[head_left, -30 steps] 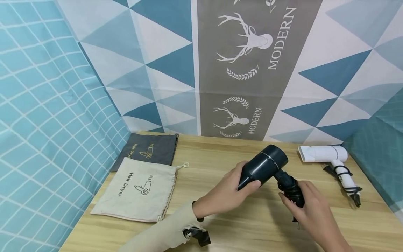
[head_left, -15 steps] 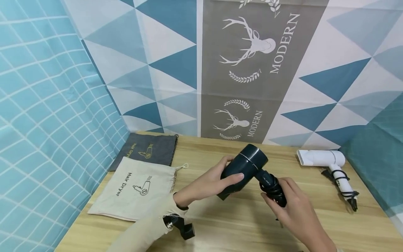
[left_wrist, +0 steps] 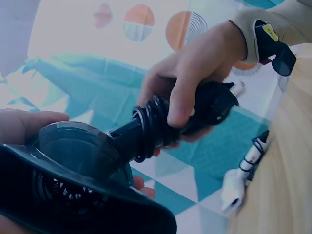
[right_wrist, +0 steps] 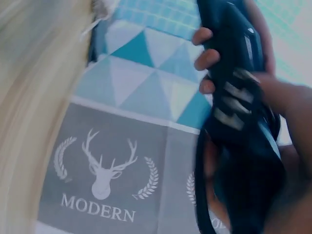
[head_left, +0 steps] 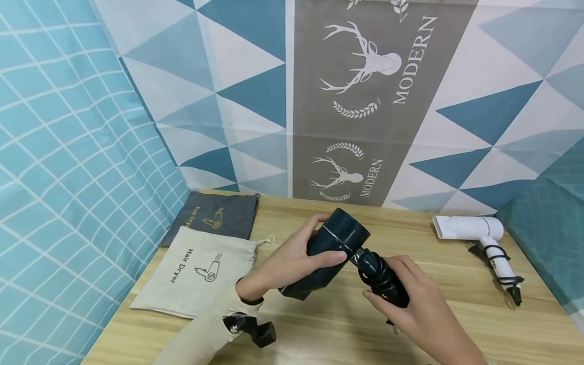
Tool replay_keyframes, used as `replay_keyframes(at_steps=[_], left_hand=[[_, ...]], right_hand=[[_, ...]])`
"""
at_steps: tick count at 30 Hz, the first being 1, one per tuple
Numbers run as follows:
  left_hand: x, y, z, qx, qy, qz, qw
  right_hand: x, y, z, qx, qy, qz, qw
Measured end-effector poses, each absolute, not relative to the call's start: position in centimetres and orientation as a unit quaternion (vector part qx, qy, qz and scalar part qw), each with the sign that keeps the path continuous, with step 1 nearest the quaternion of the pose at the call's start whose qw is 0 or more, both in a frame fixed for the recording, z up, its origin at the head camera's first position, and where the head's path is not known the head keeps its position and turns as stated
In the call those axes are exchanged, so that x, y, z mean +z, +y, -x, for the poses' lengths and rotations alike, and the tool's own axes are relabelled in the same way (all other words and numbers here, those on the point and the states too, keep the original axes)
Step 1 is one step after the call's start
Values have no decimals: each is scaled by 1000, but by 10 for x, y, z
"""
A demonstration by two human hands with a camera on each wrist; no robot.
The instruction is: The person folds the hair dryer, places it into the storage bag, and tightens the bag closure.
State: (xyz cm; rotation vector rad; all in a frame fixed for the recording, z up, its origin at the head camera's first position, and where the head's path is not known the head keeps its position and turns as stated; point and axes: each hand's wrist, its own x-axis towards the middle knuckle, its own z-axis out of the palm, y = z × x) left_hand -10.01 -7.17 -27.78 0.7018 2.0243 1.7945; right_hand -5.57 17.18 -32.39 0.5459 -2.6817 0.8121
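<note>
A dark hair dryer [head_left: 339, 233] is held above the table by both hands. My left hand [head_left: 292, 261] grips its barrel, thumb across the near side. Round the handle, where a black cord [head_left: 380, 276] is wound, my right hand [head_left: 417, 299] is curled. In the left wrist view the flared nozzle [left_wrist: 92, 195] faces the camera, and the right hand's thumb presses the wrapped handle [left_wrist: 126, 139]. Motion blurs the handle [right_wrist: 243, 161] in the right wrist view.
A white hair dryer [head_left: 470, 228] with its cord wrapped lies at the table's back right. To the left, a cream drawstring bag [head_left: 196, 274] printed "Hair Dryer" overlaps a dark grey bag [head_left: 232, 215]. Patterned walls enclose the wooden table [head_left: 296, 334] at the back and sides.
Both hands have carried the dark hair dryer to the left, and its nozzle has swung lower and toward the left. The bags and white hair dryer have stayed in place.
</note>
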Motion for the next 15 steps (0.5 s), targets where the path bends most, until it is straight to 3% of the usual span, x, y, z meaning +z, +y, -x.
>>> replay_keyframes(at_steps=[7,10,15], left_hand=[[-262,-77,85,632,715,-267,134],[-264,-75,84,632,711,-278,135],[-276,-67,86,629,712,-282,135]], right_hand=[[-310,182,54,445,-877,-173,-62],[-311,182,55,446,-875,-160,-97],[-315,183,54,443,-878,-151,-98]])
